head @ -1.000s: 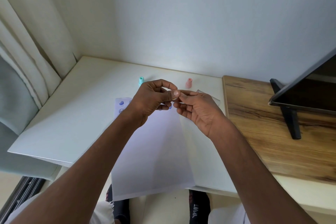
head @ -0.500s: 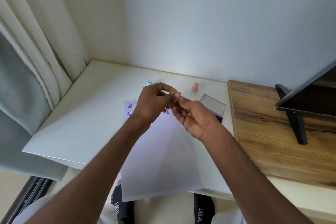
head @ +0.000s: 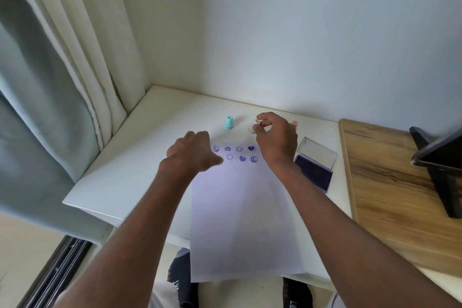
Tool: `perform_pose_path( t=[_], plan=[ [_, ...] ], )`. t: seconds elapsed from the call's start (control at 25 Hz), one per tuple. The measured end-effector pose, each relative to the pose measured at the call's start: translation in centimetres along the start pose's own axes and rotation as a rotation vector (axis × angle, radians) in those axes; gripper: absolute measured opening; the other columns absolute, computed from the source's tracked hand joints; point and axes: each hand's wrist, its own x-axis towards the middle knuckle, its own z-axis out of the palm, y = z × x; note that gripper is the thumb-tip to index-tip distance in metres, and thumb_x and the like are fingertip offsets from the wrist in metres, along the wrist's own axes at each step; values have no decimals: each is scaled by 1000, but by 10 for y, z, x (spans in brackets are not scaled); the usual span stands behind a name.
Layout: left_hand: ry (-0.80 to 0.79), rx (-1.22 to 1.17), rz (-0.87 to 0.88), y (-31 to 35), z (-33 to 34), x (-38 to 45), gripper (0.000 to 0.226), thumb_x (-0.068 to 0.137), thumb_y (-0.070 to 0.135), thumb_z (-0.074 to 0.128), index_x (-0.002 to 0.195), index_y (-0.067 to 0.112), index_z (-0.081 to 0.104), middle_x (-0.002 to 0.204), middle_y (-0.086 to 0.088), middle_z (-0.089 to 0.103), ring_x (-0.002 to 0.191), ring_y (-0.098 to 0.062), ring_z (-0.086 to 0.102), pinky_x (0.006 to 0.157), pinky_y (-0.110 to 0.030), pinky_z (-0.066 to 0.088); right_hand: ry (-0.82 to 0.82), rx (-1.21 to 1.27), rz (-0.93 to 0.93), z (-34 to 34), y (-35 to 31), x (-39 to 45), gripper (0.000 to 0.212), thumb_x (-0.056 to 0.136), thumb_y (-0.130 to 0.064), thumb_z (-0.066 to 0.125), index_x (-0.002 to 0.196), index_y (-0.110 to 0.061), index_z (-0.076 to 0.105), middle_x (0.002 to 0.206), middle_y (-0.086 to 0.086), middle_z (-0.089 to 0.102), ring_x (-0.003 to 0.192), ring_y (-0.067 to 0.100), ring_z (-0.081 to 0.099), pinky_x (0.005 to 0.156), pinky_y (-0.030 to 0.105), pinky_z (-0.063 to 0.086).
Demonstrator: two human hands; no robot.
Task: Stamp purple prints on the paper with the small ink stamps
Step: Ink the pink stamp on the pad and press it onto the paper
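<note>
Lying lengthwise on the white table (head: pixel 130 177), the paper (head: pixel 240 220) serves as the landmark here; its near edge hangs over the table's front. To the left of the paper, grey and cream curtains (head: pixel 50 82) are seen beside the table. Over the paper's far left corner the left hand (head: pixel 193 152) is held, palm down, blurred; its fingers are curled loosely and nothing can be seen in them, though whether it touches the sheet cannot be told. Beyond the paper's far edge, a teal stamp (head: pixel 229 122) stands upright on the table. Along the far end of the paper two rows of purple prints (head: pixel 236 153) are seen: smiling faces, hearts and rings, four in the back row and three in the front. Past the paper's far right corner the right hand (head: pixel 275 137) is raised, and a small pale stamp (head: pixel 255 124) is pinched between its thumb and fingertips. Just behind that hand a pink stamp (head: pixel 295 123) is partly hidden. Right of the paper, an ink pad (head: pixel 313 174) with purple ink lies open, its clear lid tilted up. Further right, a wooden board (head: pixel 390 195) carries a dark screen (head: pixel 440 147) on a stand.
</note>
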Motion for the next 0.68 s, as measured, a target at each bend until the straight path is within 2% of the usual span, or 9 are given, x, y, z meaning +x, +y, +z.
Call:
perform_pose_path(
  t=[0.04, 0.12, 0.2, 0.44, 0.52, 0.6, 0.68],
  plan=[
    [-45, 32, -8, 0, 3, 0, 69, 82, 52, 75, 138, 18, 51, 139, -8, 50, 129, -33, 51, 99, -44, 48, -18, -40, -9, 7, 1, 3, 18, 89, -21, 70, 104, -29, 76, 95, -11, 78, 94, 20, 70, 98, 33, 35],
    [-88, 78, -25, 0, 8, 0, 81, 82, 54, 76, 145, 17, 43, 146, -9, 39, 136, -34, 43, 103, -46, 46, -45, -107, -48, 21, 2, 8, 20, 89, -24, 70, 106, -32, 76, 99, -12, 79, 99, 23, 69, 81, 34, 42],
    [-90, 113, -33, 2, 10, 1, 84, 82, 55, 76, 147, 16, 39, 148, -9, 35, 138, -34, 40, 102, -47, 44, -43, -156, -109, 30, 1, 11, 20, 90, -23, 70, 107, -32, 75, 100, -10, 79, 97, 28, 69, 72, 32, 43],
    [-16, 167, 5, 14, 16, 1, 83, 82, 55, 74, 147, 15, 40, 147, -10, 36, 137, -34, 37, 101, -46, 41, -42, -214, -224, 41, -5, 9, 28, 91, -17, 67, 115, -30, 72, 104, -4, 77, 97, 31, 68, 72, 33, 44],
    [17, 171, 29, 19, 18, 2, 80, 83, 54, 73, 145, 14, 41, 145, -11, 37, 135, -34, 39, 100, -46, 41, -9, -174, -212, 34, -5, 9, 36, 88, -16, 72, 122, -30, 68, 109, -4, 75, 101, 26, 67, 74, 31, 38],
    [57, 149, 74, 26, 19, 2, 73, 86, 52, 71, 142, 14, 44, 142, -12, 41, 131, -34, 42, 95, -44, 43, 74, -160, -182, 21, -2, 14, 35, 87, -16, 73, 119, -29, 68, 108, -5, 72, 102, 24, 65, 79, 33, 33],
    [106, 96, 157, 34, 21, 3, 66, 89, 51, 69, 138, 14, 48, 135, -12, 47, 126, -33, 45, 92, -43, 44, 155, -243, -167, 2, 8, 24, 30, 88, -16, 72, 116, -25, 70, 112, -1, 71, 107, 31, 62, 84, 41, 43]
  ],
)
